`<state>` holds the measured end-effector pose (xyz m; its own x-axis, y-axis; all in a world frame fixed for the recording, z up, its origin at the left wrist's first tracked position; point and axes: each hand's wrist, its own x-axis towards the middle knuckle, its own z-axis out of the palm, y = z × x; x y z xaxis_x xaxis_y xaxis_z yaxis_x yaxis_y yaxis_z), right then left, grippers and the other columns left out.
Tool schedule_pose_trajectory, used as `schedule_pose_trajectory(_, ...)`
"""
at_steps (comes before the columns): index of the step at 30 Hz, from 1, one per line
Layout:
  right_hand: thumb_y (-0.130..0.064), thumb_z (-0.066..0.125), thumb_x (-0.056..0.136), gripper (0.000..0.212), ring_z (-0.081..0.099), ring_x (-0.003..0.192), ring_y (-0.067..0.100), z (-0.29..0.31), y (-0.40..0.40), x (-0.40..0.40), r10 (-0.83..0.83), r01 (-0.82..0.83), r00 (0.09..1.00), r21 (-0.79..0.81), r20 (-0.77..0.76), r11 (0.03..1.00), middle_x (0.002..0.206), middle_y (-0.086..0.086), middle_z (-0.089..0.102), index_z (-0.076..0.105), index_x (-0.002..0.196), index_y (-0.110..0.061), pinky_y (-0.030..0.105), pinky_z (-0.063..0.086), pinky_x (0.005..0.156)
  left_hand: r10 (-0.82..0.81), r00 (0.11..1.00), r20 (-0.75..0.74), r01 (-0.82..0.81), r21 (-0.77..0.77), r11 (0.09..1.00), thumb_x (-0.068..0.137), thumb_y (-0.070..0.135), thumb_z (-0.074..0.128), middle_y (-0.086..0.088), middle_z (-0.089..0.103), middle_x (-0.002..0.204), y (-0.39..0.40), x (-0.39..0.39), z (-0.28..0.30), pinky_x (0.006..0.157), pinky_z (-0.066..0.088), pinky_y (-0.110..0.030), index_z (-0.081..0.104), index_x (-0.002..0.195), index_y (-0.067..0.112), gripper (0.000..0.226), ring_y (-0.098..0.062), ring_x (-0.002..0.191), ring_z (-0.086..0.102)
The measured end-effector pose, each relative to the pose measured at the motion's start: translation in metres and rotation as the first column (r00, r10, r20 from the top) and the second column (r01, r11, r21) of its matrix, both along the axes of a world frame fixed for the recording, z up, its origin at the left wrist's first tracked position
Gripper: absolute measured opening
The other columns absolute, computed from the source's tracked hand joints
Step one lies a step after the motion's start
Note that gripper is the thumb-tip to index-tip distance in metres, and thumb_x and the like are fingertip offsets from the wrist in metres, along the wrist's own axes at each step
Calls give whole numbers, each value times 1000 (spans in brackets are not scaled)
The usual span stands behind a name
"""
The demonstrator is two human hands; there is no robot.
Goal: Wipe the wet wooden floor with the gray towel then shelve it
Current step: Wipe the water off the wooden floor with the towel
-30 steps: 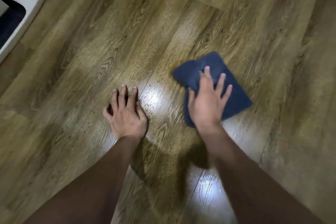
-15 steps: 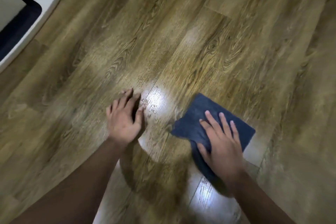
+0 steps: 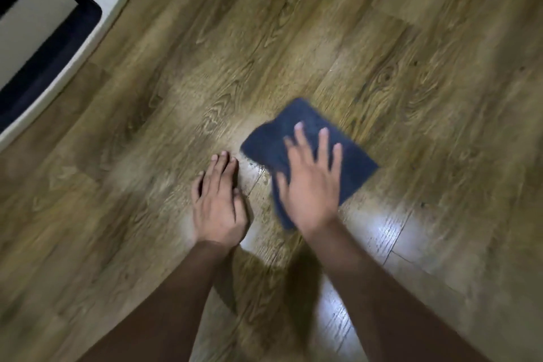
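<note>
Right hand (image 3: 313, 185) is flat on the towel (image 3: 308, 138), fingers spread, pressing it into the floor (image 3: 440, 97). Left hand (image 3: 219, 200) is braced flat just beside it. I'd keep the palm pressure even and overlap passes across the shiny wet patch (image 3: 390, 229) nearest the right wrist.

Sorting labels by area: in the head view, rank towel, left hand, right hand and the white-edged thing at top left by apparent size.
1. White-edged thing, cut off by the frame.
2. Towel, partly under the right hand.
3. Right hand and left hand: too alike to rank.
</note>
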<state>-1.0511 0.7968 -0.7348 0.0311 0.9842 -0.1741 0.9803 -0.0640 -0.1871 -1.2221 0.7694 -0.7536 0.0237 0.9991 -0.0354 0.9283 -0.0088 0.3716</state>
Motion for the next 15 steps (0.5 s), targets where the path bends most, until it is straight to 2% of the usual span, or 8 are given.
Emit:
schedule_pose_trajectory(2,-47,44,95,61,7,153,34,-1,-46,-13,130,-131,991,-11,-22,991,167,-3,16,38,152,-25,57,10,122,46,998,46,-47,9,999,86,20,41,-5,34,163,-1,-2,0,122,13,-42,49,147,9,62,-20,153,24)
schedule_pose_trajectory(4,-45,41,94,59,12,153,32,-4,-96,-7,160,-164,984,-54,-74,985,165,-4,22,43,149,-24,56,15,120,110,994,14,-110,14,994,82,23,42,-5,38,161,-3,-4,-3,119,14,-45,55,141,14,61,-22,150,29)
schedule_pose_trajectory(8,-44,41,87,60,22,150,31,-2,-139,48,205,-206,979,-123,-25,971,160,-4,34,53,142,-22,54,20,118,182,981,-68,-179,39,983,80,27,43,-3,40,158,-2,-7,-9,116,17,-51,56,135,22,57,-23,147,32)
schedule_pose_trajectory(10,-41,43,90,57,20,151,31,4,-129,81,122,-124,992,-124,-27,985,162,-3,31,52,143,-20,54,19,120,185,978,-99,-182,33,983,80,28,44,-3,40,158,-1,-6,-11,116,19,-53,56,136,24,57,-24,148,31)
schedule_pose_trajectory(13,-32,52,97,53,11,153,30,9,-87,114,-130,123,990,-95,-60,988,165,-3,22,43,147,-20,54,12,122,236,959,-156,-237,13,971,82,31,44,-3,39,159,0,-4,-12,116,15,-58,52,139,27,58,-26,151,26)
schedule_pose_trajectory(15,-39,51,99,57,3,154,29,9,-47,118,-257,249,964,-95,-73,964,167,-6,15,35,151,-21,54,6,123,254,951,-179,-260,-12,965,82,34,42,-2,37,160,1,-3,-13,115,14,-61,49,141,27,60,-26,153,22)
